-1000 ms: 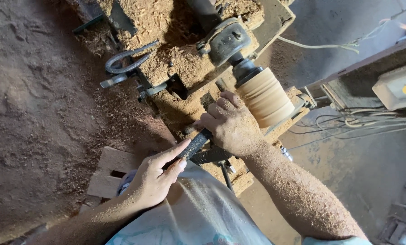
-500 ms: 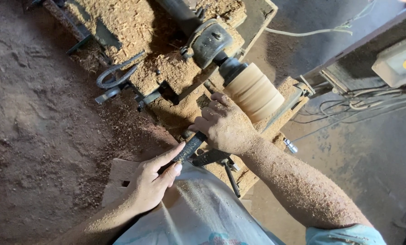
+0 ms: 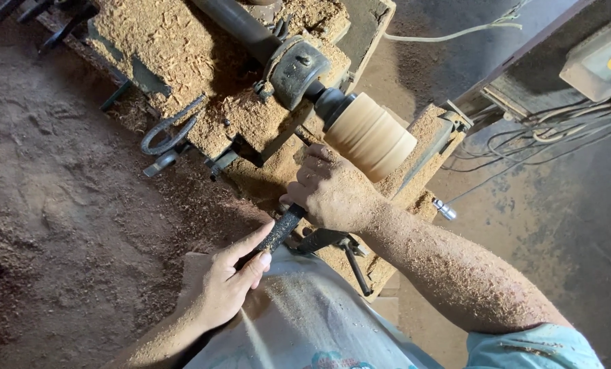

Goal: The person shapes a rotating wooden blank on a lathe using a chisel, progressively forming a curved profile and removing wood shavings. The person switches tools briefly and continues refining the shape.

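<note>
My left hand (image 3: 227, 283) is clenched round the dark handle of the chisel (image 3: 278, 232), near my apron. My right hand (image 3: 332, 195) is wrapped over the chisel's front end, pressing it down just beside the wooden cylinder (image 3: 368, 135), so the tip is hidden. I judge the risk is the edge digging in and kicking the chisel, or my knuckles brushing the wood, because they sit so near it. The cylinder is pale, smooth and faintly ringed, held at one end by the lathe (image 3: 298, 68), above a bed (image 3: 182, 55) heaped with sawdust.
</note>
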